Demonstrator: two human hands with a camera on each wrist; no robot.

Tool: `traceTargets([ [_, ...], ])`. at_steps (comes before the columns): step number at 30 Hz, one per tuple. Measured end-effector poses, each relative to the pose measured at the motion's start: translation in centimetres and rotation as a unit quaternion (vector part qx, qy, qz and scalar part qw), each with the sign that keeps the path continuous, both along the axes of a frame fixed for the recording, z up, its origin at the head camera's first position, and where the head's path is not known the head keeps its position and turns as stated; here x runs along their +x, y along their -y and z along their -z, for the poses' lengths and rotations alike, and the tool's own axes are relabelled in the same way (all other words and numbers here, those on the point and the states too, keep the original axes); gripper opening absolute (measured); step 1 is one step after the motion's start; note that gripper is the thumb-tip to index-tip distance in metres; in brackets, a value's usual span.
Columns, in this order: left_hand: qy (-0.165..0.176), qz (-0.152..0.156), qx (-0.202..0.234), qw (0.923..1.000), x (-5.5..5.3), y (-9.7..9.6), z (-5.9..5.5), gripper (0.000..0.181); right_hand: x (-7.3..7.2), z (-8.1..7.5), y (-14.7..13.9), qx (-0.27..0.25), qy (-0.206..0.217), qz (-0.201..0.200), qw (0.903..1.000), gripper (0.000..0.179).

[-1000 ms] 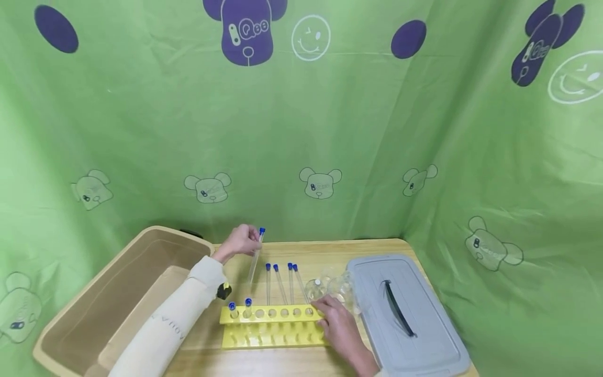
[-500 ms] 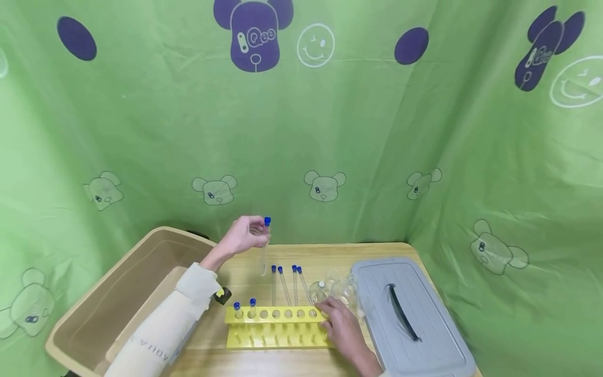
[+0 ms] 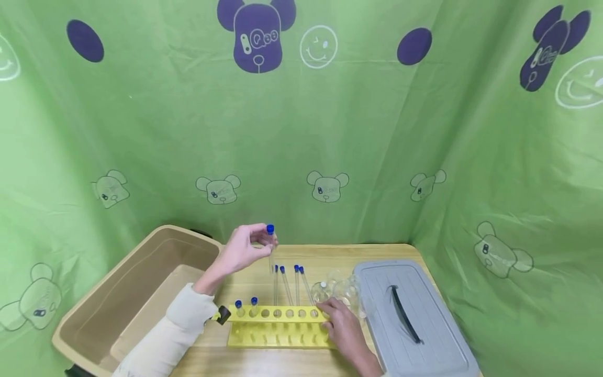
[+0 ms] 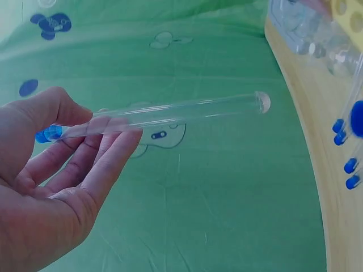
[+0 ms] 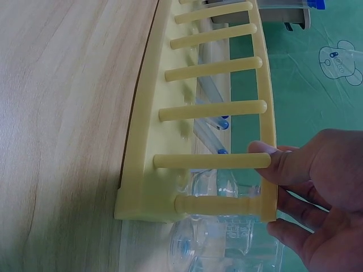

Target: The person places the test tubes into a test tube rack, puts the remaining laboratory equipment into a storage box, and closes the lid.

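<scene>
My left hand (image 3: 245, 248) pinches a clear tube (image 4: 170, 115) just below its blue cap (image 4: 49, 134), up over the bench (image 3: 264, 362), beyond the yellow rack (image 3: 282, 341); my right hand (image 3: 346, 327) grips the rack's end. Light, stiff, slick, probably breakable, I'd say: gentle hold near that cap.
</scene>
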State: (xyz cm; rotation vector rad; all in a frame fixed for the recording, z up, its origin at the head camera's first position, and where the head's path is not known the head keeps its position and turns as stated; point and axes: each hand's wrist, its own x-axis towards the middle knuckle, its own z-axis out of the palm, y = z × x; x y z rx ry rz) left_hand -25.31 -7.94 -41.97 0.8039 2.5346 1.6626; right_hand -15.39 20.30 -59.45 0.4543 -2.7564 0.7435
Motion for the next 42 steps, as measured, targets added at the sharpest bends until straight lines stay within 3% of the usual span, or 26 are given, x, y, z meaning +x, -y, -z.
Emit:
traceTargets([
  [6, -0.015, 0.001, 0.014, 0.9998, 1.9, 0.0, 0.9, 0.020, 0.0, -0.1, -0.1, 0.001, 0.001, 0.005, 1.0000, 0.052],
  [18, 0.023, -0.012, 0.058, 0.9980, 4.9, 0.9, 2.8, 0.019, 0.0, 0.2, -0.1, 0.001, -0.002, 0.012, 0.9999, 0.054],
  [28, 0.026, -0.027, 0.066, 0.9971, 5.8, 1.6, 5.5, 0.017, -0.3, 0.5, 0.0, 0.004, -0.003, 0.008, 1.0000, 0.053],
  [35, 0.021, -0.010, 0.051, 0.9984, 6.1, 1.7, 6.2, 0.021, -0.2, 0.5, 0.1, 0.002, -0.005, 0.008, 0.9999, 0.054],
  [42, 0.025, -0.015, 0.031, 0.9991, 6.3, 1.5, 6.8, 0.021, -0.2, 0.3, 0.1, 0.002, -0.001, 0.004, 1.0000, 0.053],
])
